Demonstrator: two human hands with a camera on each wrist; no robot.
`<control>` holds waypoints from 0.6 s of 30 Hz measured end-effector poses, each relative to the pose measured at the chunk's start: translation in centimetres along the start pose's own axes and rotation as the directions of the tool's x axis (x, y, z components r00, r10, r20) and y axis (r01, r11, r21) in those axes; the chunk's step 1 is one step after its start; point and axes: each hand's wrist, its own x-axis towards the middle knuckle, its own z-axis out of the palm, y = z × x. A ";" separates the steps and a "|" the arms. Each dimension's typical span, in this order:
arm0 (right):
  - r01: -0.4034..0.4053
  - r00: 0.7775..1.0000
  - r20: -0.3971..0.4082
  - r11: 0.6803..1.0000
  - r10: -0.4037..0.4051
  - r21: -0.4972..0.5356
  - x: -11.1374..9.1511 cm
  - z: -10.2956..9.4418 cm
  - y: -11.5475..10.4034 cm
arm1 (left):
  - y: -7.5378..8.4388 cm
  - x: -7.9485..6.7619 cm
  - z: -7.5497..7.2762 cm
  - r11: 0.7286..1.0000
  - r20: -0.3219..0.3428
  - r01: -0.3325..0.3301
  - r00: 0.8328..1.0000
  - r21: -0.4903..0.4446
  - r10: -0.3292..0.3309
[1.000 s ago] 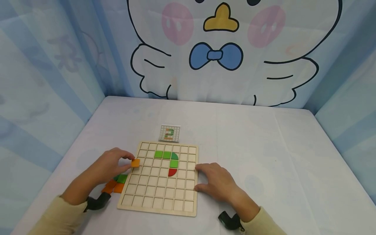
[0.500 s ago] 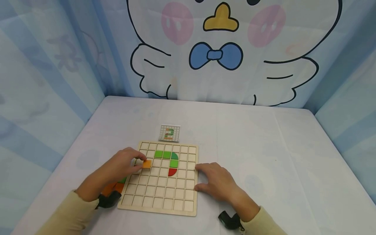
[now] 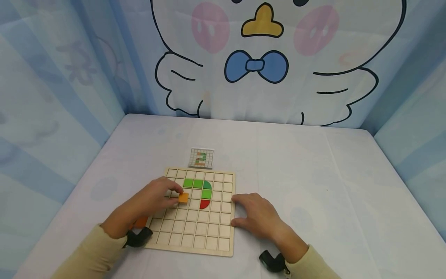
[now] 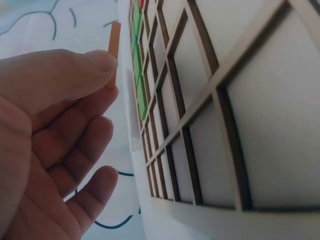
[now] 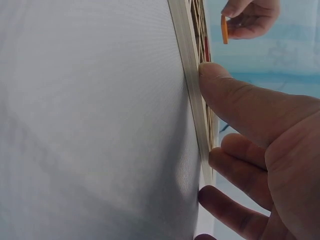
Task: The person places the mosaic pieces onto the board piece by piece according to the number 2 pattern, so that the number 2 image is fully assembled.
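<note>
My left hand pinches an orange square tile between thumb and forefinger, over the left part of a wooden grid board. In the left wrist view the tile stands edge-on, apart from the board's surface, with the other fingers loosely bent below. Set into the board are light green squares, a dark green quarter-round and a red quarter-round. My right hand touches the board's right edge with thumb and fingertips, its fingers relaxed.
Behind the board lies a small pattern card showing a coloured figure on a grid. Orange tiles lie on the white table at the board's left edge, partly hidden by my left arm. A printed curtain hangs behind the table.
My left hand has carried the orange tile rightward, from the board's left edge to over its grid, now nearer the red piece. The right hand has stayed at the right edge.
</note>
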 end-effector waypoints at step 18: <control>0.004 1.000 -0.003 1.000 -0.004 -0.011 0.0 0.0 0.0 | 0.0 0.7 1.8 0.996 -0.014 -0.088 0.996 0.017 0.089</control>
